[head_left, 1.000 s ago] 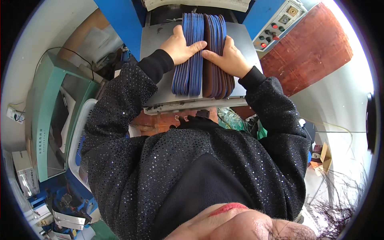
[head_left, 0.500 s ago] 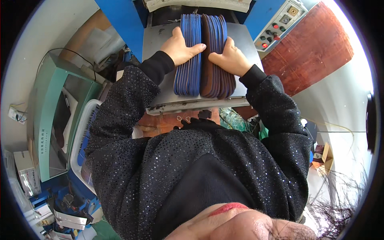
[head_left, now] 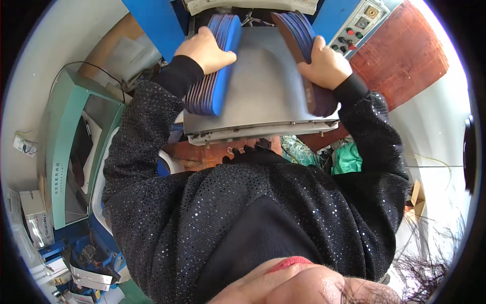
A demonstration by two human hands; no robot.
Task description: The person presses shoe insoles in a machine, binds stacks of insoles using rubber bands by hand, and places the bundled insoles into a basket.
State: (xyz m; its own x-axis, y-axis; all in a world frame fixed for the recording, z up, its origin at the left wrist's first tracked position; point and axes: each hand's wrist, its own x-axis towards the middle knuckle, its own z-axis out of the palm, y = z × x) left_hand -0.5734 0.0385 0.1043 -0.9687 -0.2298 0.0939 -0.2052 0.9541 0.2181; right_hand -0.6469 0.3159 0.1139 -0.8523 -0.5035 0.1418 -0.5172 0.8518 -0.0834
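Note:
My left hand [head_left: 206, 52] is closed round a stack of blue shoe insoles [head_left: 215, 93], its thumb pressed on the smooth blue face. That stack stands on edge and leans over the left side of the grey metal plate [head_left: 263, 76]. On the other side my right hand [head_left: 326, 66] grips a second stack of insoles [head_left: 293, 33], brown on the inner face with blue edges; it tilts across the plate's right side. The fingers of both hands are mostly hidden behind the stacks. Motion blurs the stacks slightly.
Blue machine uprights [head_left: 157, 33] flank the plate, and a control panel [head_left: 358, 25] with buttons sits at the right. Beyond it is a red-brown board [head_left: 405, 55]. A green cabinet [head_left: 68, 121] and a white basket [head_left: 97, 195] stand left. A green bag [head_left: 348, 158] lies below the plate.
The two insole stacks stood side by side on the middle of the plate. My hands have drawn them apart, one left and one right, baring the plate between them.

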